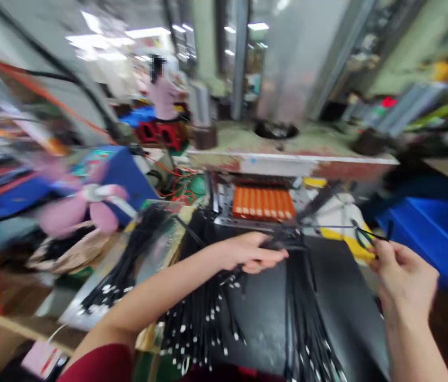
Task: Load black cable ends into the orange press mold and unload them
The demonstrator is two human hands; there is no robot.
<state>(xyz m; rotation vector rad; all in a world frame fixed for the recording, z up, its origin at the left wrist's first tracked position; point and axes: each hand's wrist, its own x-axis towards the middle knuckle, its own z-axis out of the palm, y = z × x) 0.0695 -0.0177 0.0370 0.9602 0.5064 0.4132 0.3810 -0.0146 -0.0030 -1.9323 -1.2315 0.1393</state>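
Observation:
My left hand [253, 252] reaches forward over a black work surface [263, 313], its fingers pinched on a thin black cable [287, 245] near the middle. My right hand [401, 273] is raised at the right, fingers closed on a loop of thin black cable [361, 233]. Bundles of black cables with white tips [195, 323] lie spread across the surface below both hands. An orange ribbed fixture [262, 203] sits just beyond my left hand, under a machine's pale table edge [291, 159]. The picture is smeared by motion.
A blue bin [426, 233] stands at the right. At the left are a blue box [122, 175], pink things [76, 209] and another cable bundle [124, 265]. Far back a person in pink [162, 90] sits by red crates [160, 132].

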